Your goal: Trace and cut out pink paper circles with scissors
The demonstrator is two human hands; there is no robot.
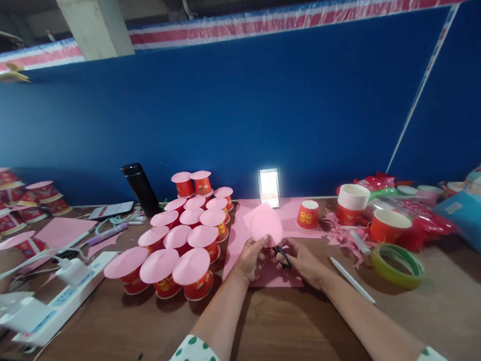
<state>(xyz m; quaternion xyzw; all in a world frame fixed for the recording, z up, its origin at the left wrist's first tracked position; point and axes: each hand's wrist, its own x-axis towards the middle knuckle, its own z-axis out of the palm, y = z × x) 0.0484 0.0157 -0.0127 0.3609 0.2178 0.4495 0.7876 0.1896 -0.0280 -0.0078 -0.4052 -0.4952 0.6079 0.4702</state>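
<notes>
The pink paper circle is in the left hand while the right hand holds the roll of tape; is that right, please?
Not quite: the head view shows the right hand holding black scissors, while the roll of tape lies on the table; the pink paper circle is indeed in the left hand.

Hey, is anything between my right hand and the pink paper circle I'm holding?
Only the black scissors that your right hand holds, by the lower edge of the pink paper circle in your left hand. Nothing else visible stands between.
</notes>
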